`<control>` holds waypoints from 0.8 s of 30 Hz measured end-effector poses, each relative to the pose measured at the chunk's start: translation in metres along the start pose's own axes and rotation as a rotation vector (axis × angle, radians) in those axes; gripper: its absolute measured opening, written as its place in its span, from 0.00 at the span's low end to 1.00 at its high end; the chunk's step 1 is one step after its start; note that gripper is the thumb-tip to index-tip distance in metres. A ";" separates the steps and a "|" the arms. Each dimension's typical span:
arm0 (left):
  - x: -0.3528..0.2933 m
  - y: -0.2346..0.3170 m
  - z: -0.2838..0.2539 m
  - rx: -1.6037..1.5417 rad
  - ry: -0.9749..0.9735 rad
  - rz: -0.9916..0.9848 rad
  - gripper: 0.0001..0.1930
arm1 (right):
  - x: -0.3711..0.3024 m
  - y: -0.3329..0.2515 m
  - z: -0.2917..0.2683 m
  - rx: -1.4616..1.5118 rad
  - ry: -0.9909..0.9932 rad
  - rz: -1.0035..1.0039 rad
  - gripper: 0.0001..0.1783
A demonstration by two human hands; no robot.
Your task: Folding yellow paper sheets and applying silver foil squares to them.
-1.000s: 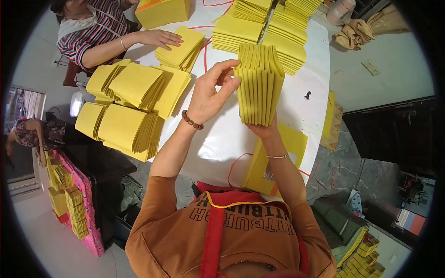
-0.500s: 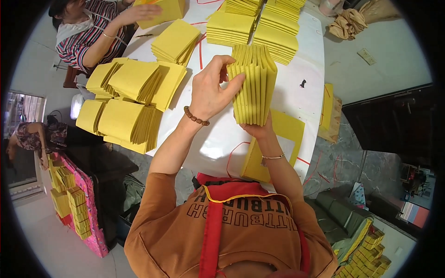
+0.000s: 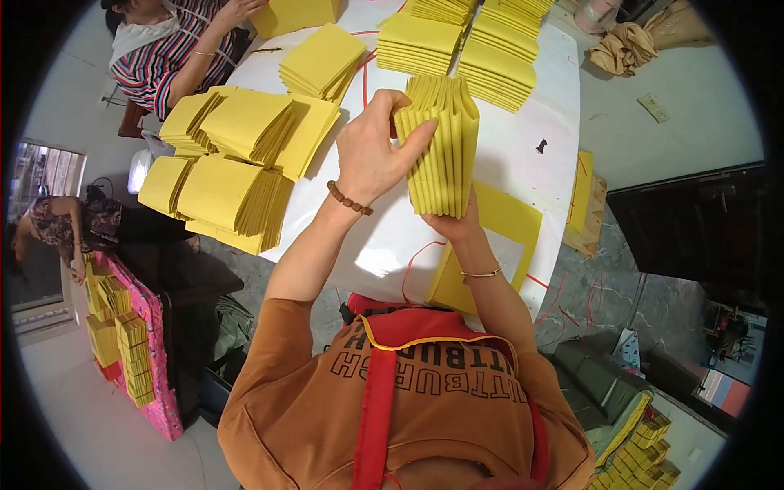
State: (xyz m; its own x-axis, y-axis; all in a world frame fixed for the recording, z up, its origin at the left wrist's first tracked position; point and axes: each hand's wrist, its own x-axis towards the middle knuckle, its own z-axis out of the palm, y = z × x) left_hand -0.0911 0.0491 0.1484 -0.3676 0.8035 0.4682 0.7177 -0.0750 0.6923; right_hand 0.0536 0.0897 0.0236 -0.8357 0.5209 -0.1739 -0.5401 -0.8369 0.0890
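A thick stack of folded yellow papers (image 3: 439,159) is held up over the white table in front of me, its folded edges turned toward me. My left hand (image 3: 374,151) is closed on its left side, the thumb pressed across the folds and the fingers curled behind the top corner. My right hand (image 3: 456,224) grips the stack from below and behind; most of its fingers are hidden by the papers. Under my right forearm lies a flat yellow sheet (image 3: 510,220) with a paler rectangle on it.
Piles of folded yellow papers (image 3: 224,196) lie along the table's left side, with further rows (image 3: 416,45) at the far end. A co-worker in a striped top (image 3: 175,49) sits far left. Another person (image 3: 61,224) bends by a pink-covered surface (image 3: 155,327). Red strips lie on the white table (image 3: 384,237).
Both hands still hold the stack, with the left thumb slightly shifted over the folds. The whole view has shifted slightly. The striped-top co-worker's hand has moved up and left.
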 end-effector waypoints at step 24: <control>-0.025 -0.133 0.057 -0.773 -0.143 -0.757 0.47 | 0.049 -0.040 0.001 -1.129 0.508 -0.264 0.30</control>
State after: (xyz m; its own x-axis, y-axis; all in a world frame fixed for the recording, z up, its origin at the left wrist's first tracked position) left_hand -0.1438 0.0728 0.0131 -0.4495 0.8551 -0.2585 -0.2494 0.1577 0.9555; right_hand 0.0340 0.1492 0.0121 -0.4485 0.7800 -0.4365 -0.0904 -0.5254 -0.8460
